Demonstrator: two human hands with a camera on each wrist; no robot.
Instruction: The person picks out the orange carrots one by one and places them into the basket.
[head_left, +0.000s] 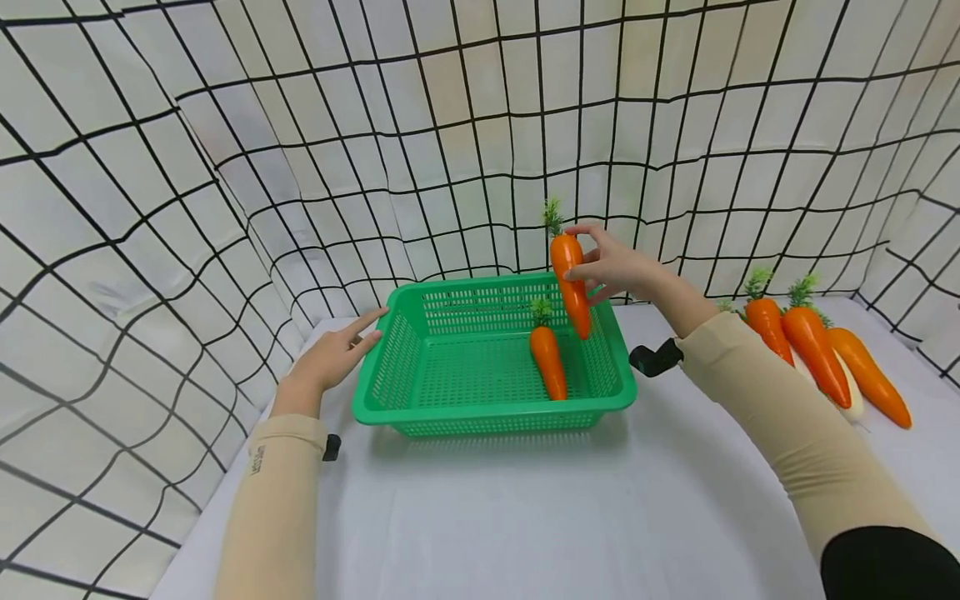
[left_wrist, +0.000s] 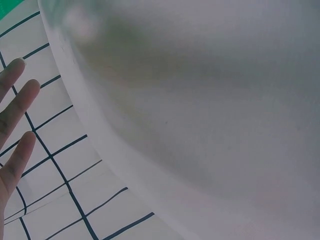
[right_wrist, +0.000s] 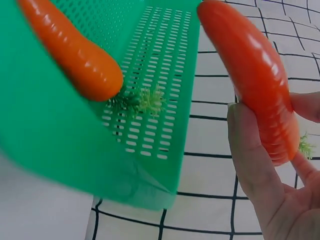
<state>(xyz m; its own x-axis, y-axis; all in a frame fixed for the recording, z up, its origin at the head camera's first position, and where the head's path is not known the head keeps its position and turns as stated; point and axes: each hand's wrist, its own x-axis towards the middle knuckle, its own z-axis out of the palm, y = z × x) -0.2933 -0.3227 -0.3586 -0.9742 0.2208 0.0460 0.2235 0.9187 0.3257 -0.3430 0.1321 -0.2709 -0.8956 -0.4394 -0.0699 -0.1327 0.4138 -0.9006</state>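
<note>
Head view: your right hand (head_left: 613,265) pinches an artificial carrot (head_left: 567,271) over the green perforated basket (head_left: 495,415), toward two o'clock; your left hand (head_left: 328,357), spread, touches its rim at ten o'clock.

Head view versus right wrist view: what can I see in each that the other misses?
Only the head view shows the left hand at the left rim of the green basket, plus the orange carrots heaped on the table at right, with something white partly under them.

Only the right wrist view shows the palm side of the right hand, close up.

Both show the held carrot, the basket carrot with its leafy top and the gridded white backdrop.
</note>
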